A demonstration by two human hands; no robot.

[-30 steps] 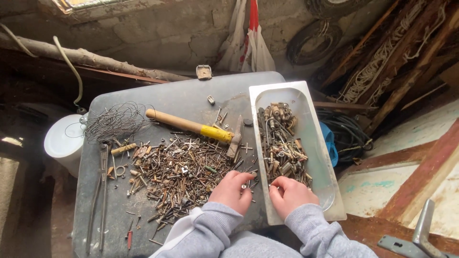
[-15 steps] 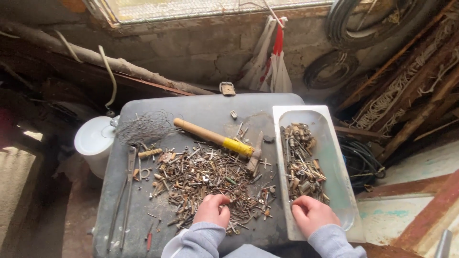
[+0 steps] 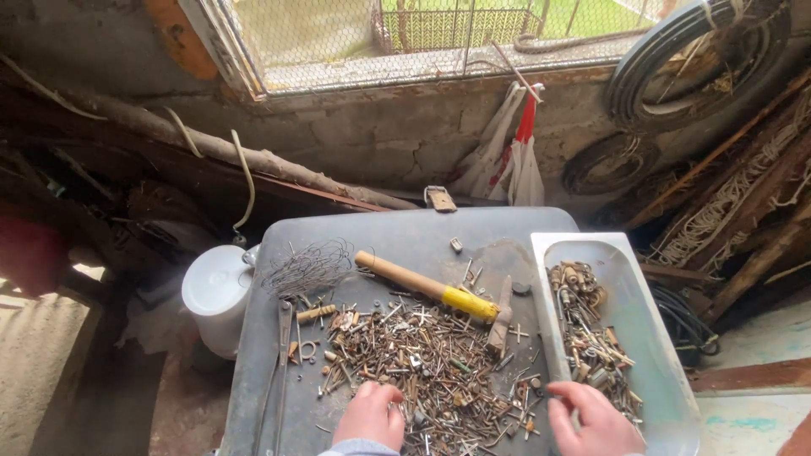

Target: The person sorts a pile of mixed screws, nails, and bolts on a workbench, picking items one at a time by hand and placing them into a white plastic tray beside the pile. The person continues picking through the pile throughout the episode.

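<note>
Moved apart since a moment ago: left hand (image 3: 370, 414) now curled, fingers down in the rusty heap of nails and screws (image 3: 422, 363) on the dark metal tabletop (image 3: 397, 241); right hand (image 3: 596, 418) loosely open, resting across the rim of the pale enamel tray (image 3: 650, 338), gripping nothing visible.

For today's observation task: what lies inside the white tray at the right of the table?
The white tray holds a heap of rusty screws and nails along its left side. The right hand covers the tray's near corner, and the heap hides whatever lies beneath it.

Two hands, left hand (image 3: 370, 415) and right hand (image 3: 596, 420), rest by one heap of rusty nails and screws (image 3: 422, 363), with one hammer (image 3: 443, 295) beyond them, one white tray (image 3: 667, 371) under the right hand, one white bucket (image 3: 215, 291) far left.
</note>
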